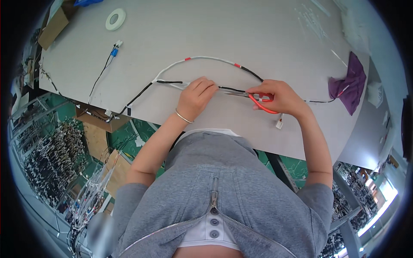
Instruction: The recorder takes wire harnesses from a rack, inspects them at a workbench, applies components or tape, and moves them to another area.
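Note:
A wire harness [141, 93] lies across the table, with a grey-white branch marked in red arching above my hands and a black-wrapped branch beneath it. My left hand [195, 97] has its fingers pinched on the lower branch near the middle. In my right hand [277, 96] is a pair of red-handled scissors [260, 103]. Their metal blades point left, close beside the black cable and short of my left fingers. A white connector [279, 124] hangs on a short lead below my right hand.
A roll of white tape [115, 19] lies at the back left, near a cardboard box [53, 28]. Purple cloth [349, 84] rests at the right edge under a cable end. Loose clear ties [313, 25] are at the back right. A thin lead with a blue connector [114, 52] extends at left.

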Tool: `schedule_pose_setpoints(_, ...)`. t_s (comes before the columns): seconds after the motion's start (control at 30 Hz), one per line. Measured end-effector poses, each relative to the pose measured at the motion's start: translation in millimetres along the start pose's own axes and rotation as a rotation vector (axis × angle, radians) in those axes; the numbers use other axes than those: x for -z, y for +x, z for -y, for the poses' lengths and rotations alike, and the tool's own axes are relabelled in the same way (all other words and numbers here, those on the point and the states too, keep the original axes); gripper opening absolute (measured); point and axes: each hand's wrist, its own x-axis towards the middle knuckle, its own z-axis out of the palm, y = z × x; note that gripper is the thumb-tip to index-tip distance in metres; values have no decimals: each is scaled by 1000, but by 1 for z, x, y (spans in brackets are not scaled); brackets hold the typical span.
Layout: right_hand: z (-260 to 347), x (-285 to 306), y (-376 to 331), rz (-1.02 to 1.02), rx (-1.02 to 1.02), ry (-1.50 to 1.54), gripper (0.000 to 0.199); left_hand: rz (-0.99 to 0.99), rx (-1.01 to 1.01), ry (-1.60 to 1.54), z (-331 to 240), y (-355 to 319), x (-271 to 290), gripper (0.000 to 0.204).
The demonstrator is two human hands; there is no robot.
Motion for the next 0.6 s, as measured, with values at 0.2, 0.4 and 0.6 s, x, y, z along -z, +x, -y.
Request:
schedule_pose_setpoints(0.2, 2, -9, 10, -24, -85, -137, 47, -16, 0, 137, -5, 2, 3, 23)
schedule_pose_setpoints(0.4, 3, 2, 20, 32, -72, -121, 46, 1, 24, 119, -4, 2, 3, 22)
schedule_pose_setpoints(0.6, -4, 3, 26, 76, -22, -102, 44, 1, 20, 138, -8, 4, 4, 22)
